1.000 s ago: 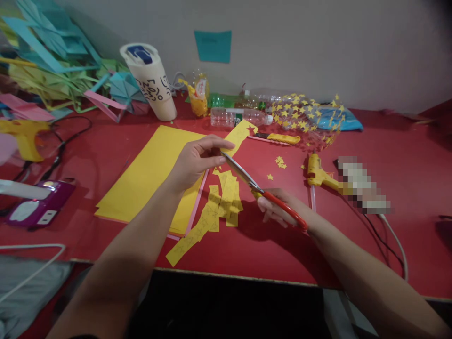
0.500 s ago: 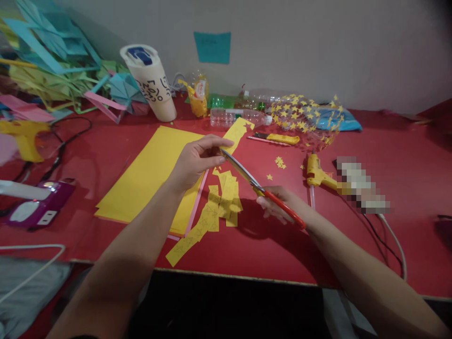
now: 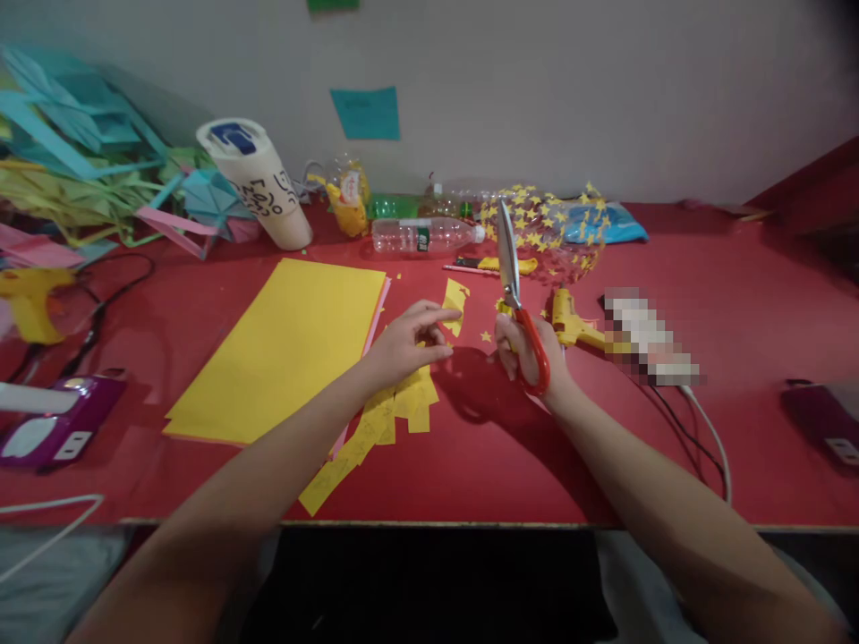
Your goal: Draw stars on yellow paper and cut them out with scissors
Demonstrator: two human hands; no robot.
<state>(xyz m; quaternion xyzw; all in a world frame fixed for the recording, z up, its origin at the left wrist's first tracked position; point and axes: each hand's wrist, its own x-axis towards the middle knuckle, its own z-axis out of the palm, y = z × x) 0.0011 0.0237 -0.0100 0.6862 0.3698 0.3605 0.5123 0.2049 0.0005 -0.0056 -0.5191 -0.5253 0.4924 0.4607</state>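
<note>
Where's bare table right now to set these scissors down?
Two patches of red table: between the white cable and purple box, and at the front between the paper strips and right forearm. It's crowded along the wall, from the cup past the bottles to the blue bag, and far left, with folded paper and a glue gun.

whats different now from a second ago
The scissors in the right hand have swung away from the left hand; their blades now point away from the person. The left hand has moved right, past the yellow sheets; whether it still holds the yellow strip is unclear. The cup and bottles stayed put.
</note>
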